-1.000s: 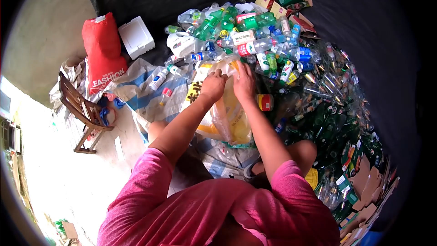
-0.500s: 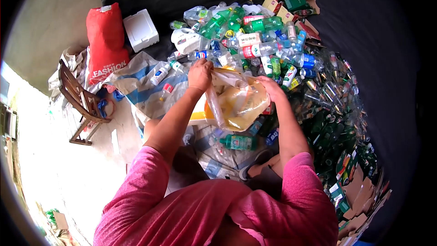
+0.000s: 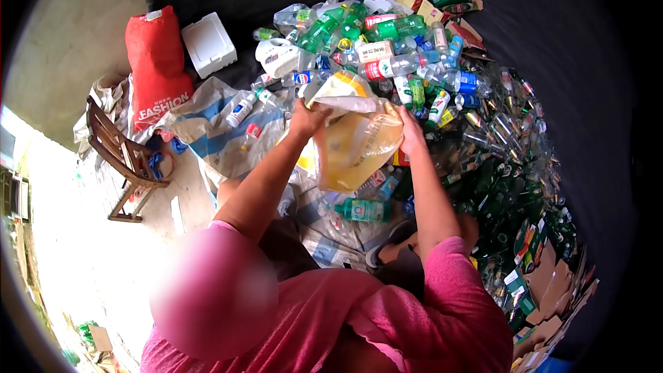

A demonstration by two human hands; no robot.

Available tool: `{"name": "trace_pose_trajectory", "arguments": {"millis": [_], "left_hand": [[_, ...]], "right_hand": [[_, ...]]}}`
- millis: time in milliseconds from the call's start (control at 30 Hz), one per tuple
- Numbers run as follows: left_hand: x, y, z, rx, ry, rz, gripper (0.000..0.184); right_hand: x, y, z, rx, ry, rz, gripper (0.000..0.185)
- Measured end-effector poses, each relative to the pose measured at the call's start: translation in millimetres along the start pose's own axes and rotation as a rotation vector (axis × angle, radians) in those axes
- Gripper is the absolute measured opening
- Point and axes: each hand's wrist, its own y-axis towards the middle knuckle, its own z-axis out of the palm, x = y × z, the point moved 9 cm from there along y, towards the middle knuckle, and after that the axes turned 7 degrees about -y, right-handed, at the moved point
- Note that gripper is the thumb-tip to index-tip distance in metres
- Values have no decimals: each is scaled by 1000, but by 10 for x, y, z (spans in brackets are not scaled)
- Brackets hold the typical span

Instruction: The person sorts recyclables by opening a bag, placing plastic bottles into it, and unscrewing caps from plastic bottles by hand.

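Note:
A yellow and white plastic bag (image 3: pixel 360 146), crumpled and partly see-through, is stretched between my two hands above the ground sheet. My left hand (image 3: pixel 308 119) grips its upper left edge with the fingers curled. On the opposite side, my right hand (image 3: pixel 412 134) pinches the bag's right edge, the thumb side toward me. Below the bag lies a green plastic bottle (image 3: pixel 363 210) with a pale label, on its side near my feet. Past the bag spreads a heap of empty plastic bottles (image 3: pixel 390 68). Whatever the bag contains cannot be made out.
Dark green glass bottles (image 3: pixel 501 193) pile up at the right, with flattened cardboard (image 3: pixel 549 283) nearer me. At the left are a wooden chair (image 3: pixel 117 145), a red sack (image 3: pixel 159 62) and a white foam box (image 3: pixel 209 45). A striped woven sheet (image 3: pixel 207 121) covers the ground.
The bag has been turned and pulled, so its far part now stands up and its lower part hangs flatter. My left hand has shifted slightly nearer me; my right has moved slightly left.

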Motion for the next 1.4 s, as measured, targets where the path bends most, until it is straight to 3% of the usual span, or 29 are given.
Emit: {"name": "trace_pose_trajectory", "arguments": {"millis": [33,67,133,200,233,300,333,367,433,500,533,567,633,667,700,767,833,867,933,967,1033,1100,1133,1167,1267,1300,1367,1400], "left_hand": [[169,-68,41,6,-148,-178,80],[242,-166,167,158,-97,-233,106],[701,-18,587,340,284,-130,82],[744,-7,646,200,442,63,53],[479,-104,525,199,436,62,53],[13,-220,327,173,277,100,45],[-64,-226,330,119,201,183,44],[-173,-282,327,144,198,163,42],[-371,-358,355,157,158,193,40],[-503,-444,354,172,180,200,40],[-558,-480,365,192,165,246,39],[-611,-496,359,208,149,289,38],[-753,-458,-5,48,110,289,32],[-868,-378,-297,-69,83,377,31],[-990,-338,-567,-191,52,470,30],[-938,-332,-548,-125,98,440,29],[-967,-442,-451,-79,204,460,30],[-988,-474,-427,-126,230,542,31],[-1041,-518,-372,-63,229,508,32],[-1062,-568,-334,-3,231,470,33],[-1153,-661,-352,28,304,462,33],[-886,-682,-148,329,519,298,34],[-846,-702,-148,328,515,289,34],[-800,-738,-129,350,502,288,35],[-918,-716,-138,332,443,311,36],[-892,-674,-108,335,443,312,36],[-1079,-668,-100,250,250,605,36],[-1188,-738,-139,224,173,634,36]], "right_hand": [[1,-11,-3,21,139,8,54],[-6,-19,5,40,279,16,55],[106,-194,125,-62,175,-15,51],[120,-241,-19,-248,11,-36,42],[55,-141,-174,-248,5,-38,42],[288,-73,-631,-562,-637,-247,35],[741,-439,-341,-673,-791,-493,30],[861,-619,-72,-672,-794,-492,30],[771,-696,713,-201,-904,-483,21],[564,-687,1161,5,-1185,-658,19],[496,-609,1098,-1,-1186,-661,19],[377,-505,1128,46,-1436,-684,21],[-107,-293,915,313,-2121,-211,29],[-306,-398,626,419,-2229,117,33],[-407,-448,389,342,-2154,177,35],[-543,-318,213,274,-2094,224,38],[-894,-410,327,662,-2222,215,40],[-974,-428,321,662,-2214,226,40],[-571,-336,731,341,-1503,-258,45],[-585,-321,806,331,-1501,-256,45],[-292,-200,1008,127,-1612,-564,49],[89,315,770,5,-1353,-516,55],[138,301,704,-98,-732,-98,51],[121,248,819,-70,-577,108,43],[-306,145,1245,205,-616,242,35],[-447,171,1284,161,-560,233,31],[-413,53,1225,-193,-422,363,27],[-482,93,1189,-195,-420,362,27]]}}
